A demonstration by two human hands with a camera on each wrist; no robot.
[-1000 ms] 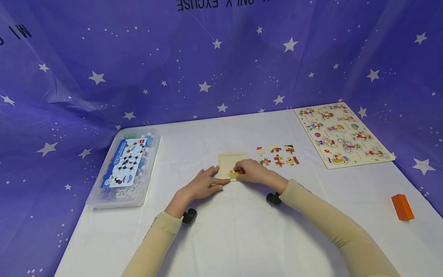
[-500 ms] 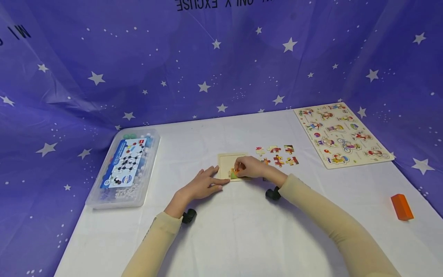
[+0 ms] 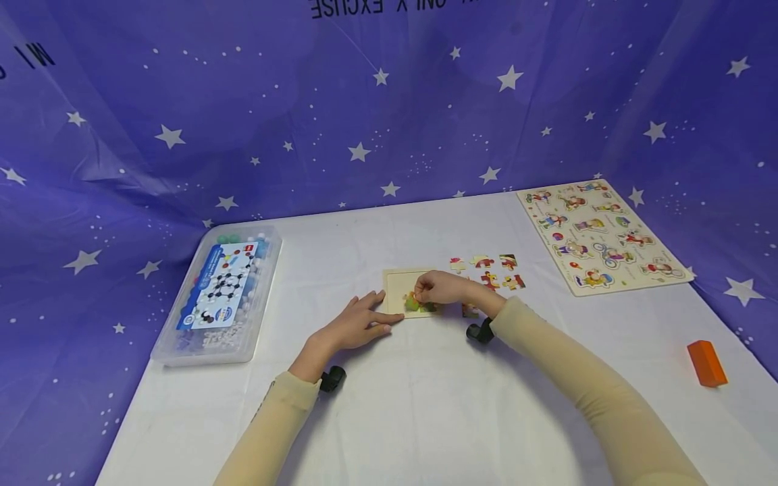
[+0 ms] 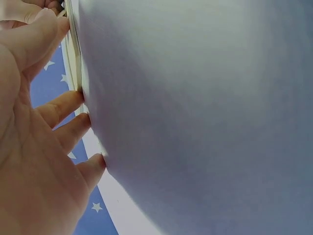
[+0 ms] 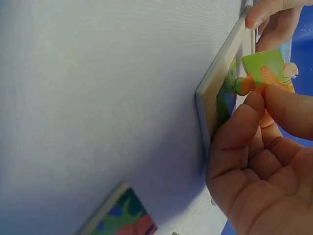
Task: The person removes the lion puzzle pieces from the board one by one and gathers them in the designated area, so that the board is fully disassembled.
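A square wooden puzzle tray (image 3: 395, 282) lies mid-table. My left hand (image 3: 355, 325) rests beside its left side, fingers spread and fairly straight. In the left wrist view, the left hand's (image 4: 54, 132) fingertips touch the tray edge (image 4: 73, 49) and the tabletop. Above the tray's lower part, my right hand (image 3: 444, 288) pinches a green and orange jigsaw piece (image 5: 264, 66) between thumb and index finger. The right wrist view shows this piece tilted, off the tray floor. A darker green and blue jigsaw piece (image 5: 226, 98) lies inside the tray corner, partly hidden by the right hand (image 5: 259, 161).
Several loose jigsaw pieces (image 3: 508, 261) lie right of the tray, some behind the right hand. A clear plastic box (image 3: 261, 304) stands left, a picture puzzle board (image 3: 562, 266) lies back right, and an orange block (image 3: 707, 363) sits far right.
My right hand has shifted slightly away from me and raised its wrist, with the pinched jigsaw piece turning in its fingers. The left hand stays put.
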